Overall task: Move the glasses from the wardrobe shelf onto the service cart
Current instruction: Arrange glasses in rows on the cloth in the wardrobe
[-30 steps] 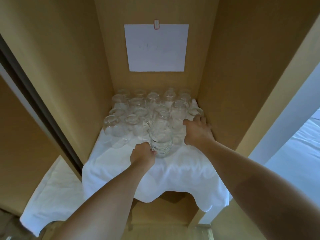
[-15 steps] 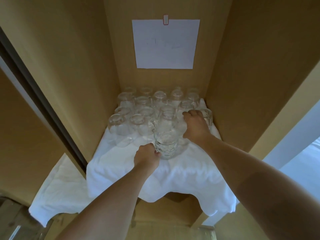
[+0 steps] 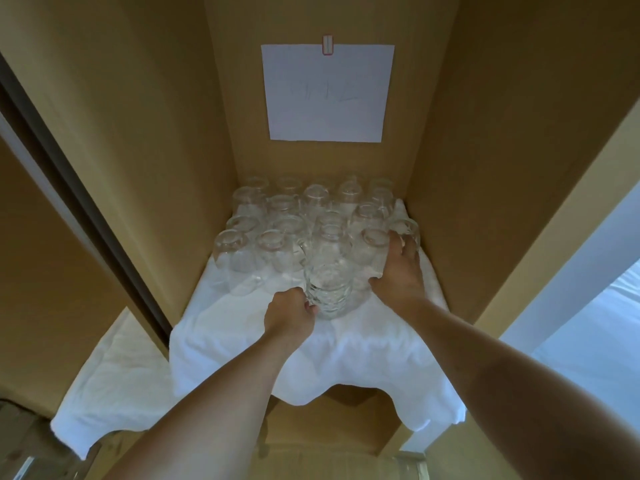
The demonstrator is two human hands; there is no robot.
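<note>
Several clear glasses (image 3: 277, 220) stand upside down on a white cloth (image 3: 346, 358) that covers the wardrobe shelf. In front of them stands a faceted glass mug (image 3: 329, 292). My left hand (image 3: 291, 313) grips the mug at its left side, fingers curled at the handle. My right hand (image 3: 398, 271) wraps round an upturned glass (image 3: 372, 251) in the front row on the right, thumb near its base and fingers on its far side beside another glass (image 3: 405, 228). The service cart is not in view.
The shelf is boxed in by tan side walls (image 3: 138, 168) and a back wall with a white paper sheet (image 3: 327, 95) clipped to it. A second white cloth (image 3: 114, 393) hangs lower left. A dark door edge (image 3: 69, 174) runs along the left.
My right hand has moved from the far-right glass to curl round the one next to it. My left hand has stayed on the mug. The camera has shifted slightly.
</note>
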